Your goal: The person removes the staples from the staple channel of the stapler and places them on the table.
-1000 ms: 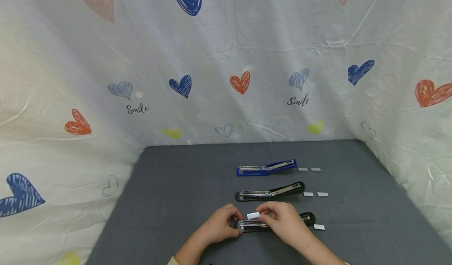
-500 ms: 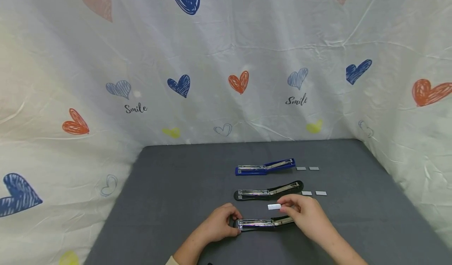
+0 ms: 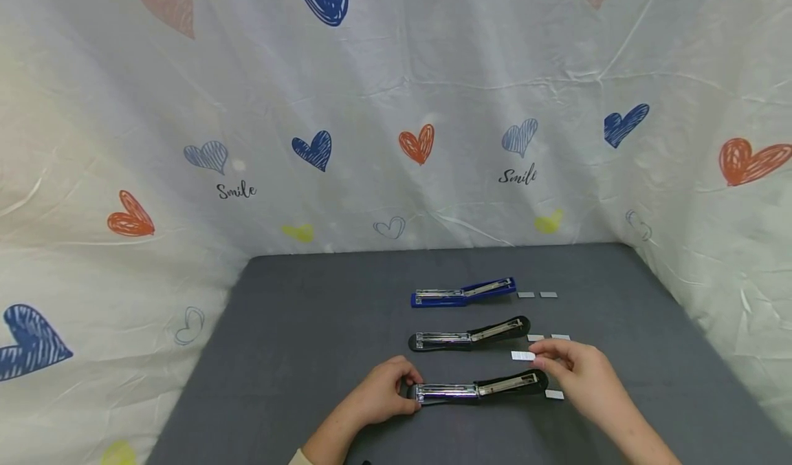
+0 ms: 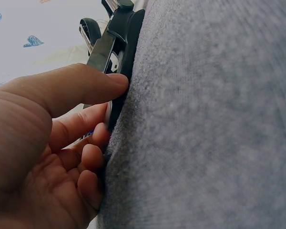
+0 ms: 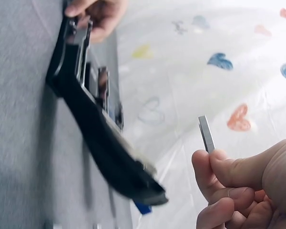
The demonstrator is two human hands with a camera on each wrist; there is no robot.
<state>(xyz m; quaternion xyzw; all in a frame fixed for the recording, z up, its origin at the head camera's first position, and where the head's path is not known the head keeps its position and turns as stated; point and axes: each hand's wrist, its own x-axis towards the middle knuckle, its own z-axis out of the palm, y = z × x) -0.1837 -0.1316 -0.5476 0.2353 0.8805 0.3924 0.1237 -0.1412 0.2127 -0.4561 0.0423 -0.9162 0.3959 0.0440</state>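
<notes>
The nearest black stapler lies opened out flat on the table, its magazine exposed and its top arm swung to the right. With thumb and fingers, my left hand grips its left end; the left wrist view shows the thumb against the base. My right hand pinches a short staple strip between thumb and forefinger, held up above the stapler's right end. That same strip stands out from the fingertips in the right wrist view. One more staple strip lies by the stapler's right end.
Behind lie a second opened black stapler and an opened blue stapler. Two strips lie right of the black one, two more right of the blue. A heart-printed cloth hangs behind the grey table.
My right hand has moved right with the staple strip, away from the near stapler's magazine, uncovering the stapler's right arm. The left hand keeps its grip on the left end.
</notes>
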